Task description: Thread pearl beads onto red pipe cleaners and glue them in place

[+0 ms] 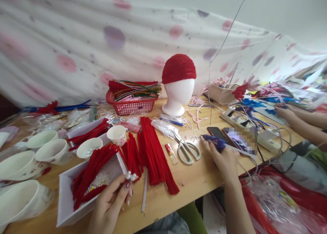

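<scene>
Curtain [76, 40], white with pink and purple spots, fills the upper frame. Desk [194, 179], wooden, spans the middle and lower frame. Head form [178, 91] with a red cap [178, 68] stands centre. Red basket [131, 104] of stems sits just left of it. White tray [65, 206] at lower left holds red stems and clear beads. Bowls [17, 166] stack along the left edge; cups [116, 134] stand above the tray. Red stems [153, 152] lie in bundles at centre, scissors [187, 149] right of them, phone [241, 138] further right.

Left hand [109, 203], lower centre-left, pinches a small white bead piece [131, 176] in its fingertips, just beside the tray's right corner. Right hand [224, 159], centre-right, is closed around a blue glue gun [216, 142], nozzle toward the scissors. Another person's hand [284, 113] rests on the desk at the right edge.
</scene>
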The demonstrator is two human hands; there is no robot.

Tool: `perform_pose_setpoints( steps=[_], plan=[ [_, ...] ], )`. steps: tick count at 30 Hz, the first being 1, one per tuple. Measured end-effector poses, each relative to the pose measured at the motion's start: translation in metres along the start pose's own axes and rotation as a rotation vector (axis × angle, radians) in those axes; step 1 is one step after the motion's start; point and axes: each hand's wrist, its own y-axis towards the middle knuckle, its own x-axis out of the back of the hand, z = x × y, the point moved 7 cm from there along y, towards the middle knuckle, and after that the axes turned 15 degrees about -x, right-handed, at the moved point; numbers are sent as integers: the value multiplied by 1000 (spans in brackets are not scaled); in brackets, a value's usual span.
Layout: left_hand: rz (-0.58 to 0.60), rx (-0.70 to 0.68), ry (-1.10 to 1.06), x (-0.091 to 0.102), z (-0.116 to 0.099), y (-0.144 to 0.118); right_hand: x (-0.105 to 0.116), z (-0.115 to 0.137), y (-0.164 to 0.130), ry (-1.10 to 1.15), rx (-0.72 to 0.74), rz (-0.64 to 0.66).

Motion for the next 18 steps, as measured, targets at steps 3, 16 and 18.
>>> perform_pose_setpoints(
  steps=[3,16,18],
  plan=[
    [-15,17,4,3,8,3,8,-4,0,33,8,9],
    [133,-191,87,1,7,1,36,17,5,246,-89,412],
    [49,-157,61,1,5,-3,43,23,-17,419,-56,365]
  ],
)
